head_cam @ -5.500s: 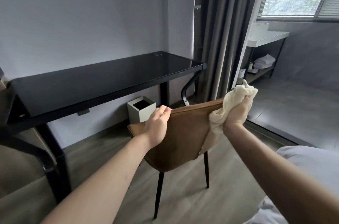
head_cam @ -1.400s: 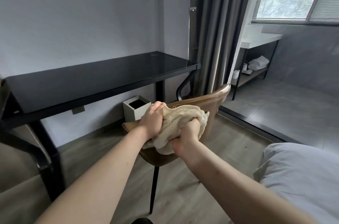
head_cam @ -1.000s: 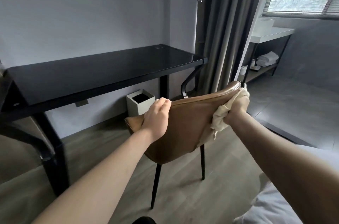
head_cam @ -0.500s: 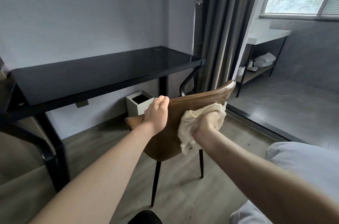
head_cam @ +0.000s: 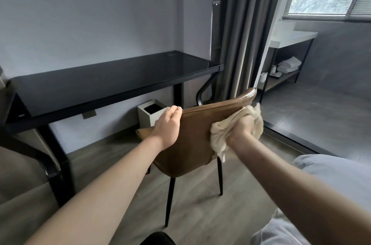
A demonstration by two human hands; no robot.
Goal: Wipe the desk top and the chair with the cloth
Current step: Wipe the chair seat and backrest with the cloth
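- Left hand [head_cam: 167,125]: fingers curled over the top edge of the chair [head_cam: 192,144] back, frame centre.
- Right hand [head_cam: 242,128]: grasps the bunched cloth [head_cam: 220,136], pressing it against the chair back, right of centre.
- Desk [head_cam: 104,82]: left of frame, behind the chair.

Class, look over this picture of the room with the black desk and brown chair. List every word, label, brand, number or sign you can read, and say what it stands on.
None can be read.
The small mark at the desk top's far edge: too small to read.
The items on the shelf by the window: too small and blurred to show any label.
The chair, cloth and white bin: no print visible.
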